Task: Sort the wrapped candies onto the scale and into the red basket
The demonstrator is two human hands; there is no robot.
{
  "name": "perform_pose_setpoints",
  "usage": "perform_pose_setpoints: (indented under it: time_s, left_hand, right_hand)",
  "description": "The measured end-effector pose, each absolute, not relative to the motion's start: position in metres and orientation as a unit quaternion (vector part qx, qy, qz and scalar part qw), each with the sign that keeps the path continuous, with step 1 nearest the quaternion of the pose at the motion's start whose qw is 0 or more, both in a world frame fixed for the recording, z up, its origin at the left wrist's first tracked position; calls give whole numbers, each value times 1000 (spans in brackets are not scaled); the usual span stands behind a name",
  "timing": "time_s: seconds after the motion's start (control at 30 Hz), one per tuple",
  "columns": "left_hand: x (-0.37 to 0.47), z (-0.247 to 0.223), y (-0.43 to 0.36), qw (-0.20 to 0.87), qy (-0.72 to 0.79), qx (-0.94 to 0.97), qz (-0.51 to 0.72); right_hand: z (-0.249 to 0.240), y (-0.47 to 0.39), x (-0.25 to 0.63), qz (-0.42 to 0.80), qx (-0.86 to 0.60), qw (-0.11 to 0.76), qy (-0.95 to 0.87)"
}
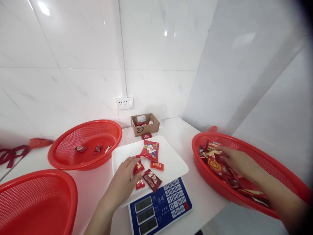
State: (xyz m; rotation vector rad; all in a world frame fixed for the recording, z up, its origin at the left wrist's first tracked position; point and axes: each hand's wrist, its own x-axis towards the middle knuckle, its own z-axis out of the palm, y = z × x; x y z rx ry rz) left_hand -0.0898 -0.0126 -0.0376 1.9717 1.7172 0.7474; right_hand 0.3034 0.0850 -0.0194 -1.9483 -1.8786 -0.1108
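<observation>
My left hand rests over the left side of the white scale tray, with thumb and fingers apart around a small red packet. Near it on the tray lie a shiny red wrapped piece, a dark red packet, an orange-red packet and a larger red packet with a printed picture. My right hand reaches into the right red basket, above a pile of red and gold packets. Its fingertips are partly hidden, so I cannot see whether they grip anything.
The scale's blue keypad panel faces me. Two more red baskets stand at left: one with a few packets inside, another in front. A small cardboard box sits by the wall, with a dark red packet before it.
</observation>
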Motion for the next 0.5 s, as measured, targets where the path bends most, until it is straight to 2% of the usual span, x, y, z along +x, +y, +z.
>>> perform_pose_setpoints:
  time_s: [0.07, 0.13, 0.23, 0.33, 0.5]
  left_hand:
    - [-90, -39, -12, 203, 615, 715, 264]
    - [-91, -41, -13, 203, 612, 723, 247]
    - [-91, -44, -14, 214, 600, 742, 210]
    - [-90, -47, -14, 209, 590, 757, 187]
    - [-89, -53, -13, 190, 590, 762, 187]
  right_hand:
    - [-3, 77, 292, 1, -691, 233, -685]
    - [9, 67, 271, 59, -674, 286, -679]
    - [9, 55, 227, 156, -570, 335, -734]
    - [-11, 55, 185, 186, -499, 317, -785]
    - [-38, 62, 141, 169, -467, 277, -823]
